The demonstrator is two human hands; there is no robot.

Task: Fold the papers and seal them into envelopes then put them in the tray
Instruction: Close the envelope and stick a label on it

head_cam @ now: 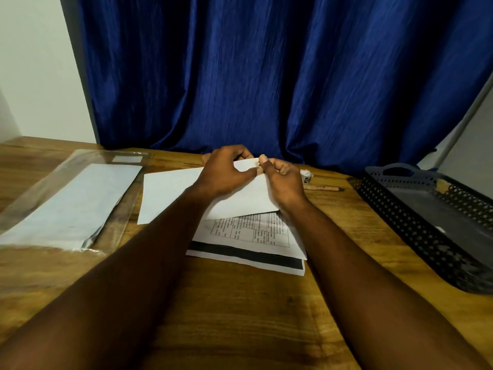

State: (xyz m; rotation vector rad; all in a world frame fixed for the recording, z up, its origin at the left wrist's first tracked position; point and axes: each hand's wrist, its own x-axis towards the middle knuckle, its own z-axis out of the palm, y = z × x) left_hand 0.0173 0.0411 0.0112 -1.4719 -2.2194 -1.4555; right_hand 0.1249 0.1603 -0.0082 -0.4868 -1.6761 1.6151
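envelope: white envelope point(240, 201) lies mid-table point(240, 316) toward the far edge, over the printed papers point(248, 232). We read it as one long piece running left under the left forearm, but can't rule out two sheets.
left hand: left hand point(226, 173) is curled over the envelope's far edge, pinching it between thumb and fingers.
right hand: right hand point(284, 182) pinches the same edge from the right, thumb up at the far right corner.
handling: we judge it light, thin and floppy, so it will sag if held by one corner. We'd use a two-point pinch along the long edge and crease with flat fingers against the table. Creases in paper don't undo, so we'd align before pressing. It should slide on the wood, so we'd pin one end.
papers: a short stack sits on the near side of the envelope. The top sheet has a printed grid and the lower one a black band.
tray: dark perforated tray point(426, 209) sits at the right edge of the table. Its near end is cut off and we can't make out its contents.
hidden: both hands cover the flap area, so we can't tell if it's open or sealed, or whether anything is inside. The print is too small to read.
other: plastic sleeve point(72, 204) with white stock lies at the left edge. Tape roll point(306, 176) and pen point(324, 188) are just right of the right hand.
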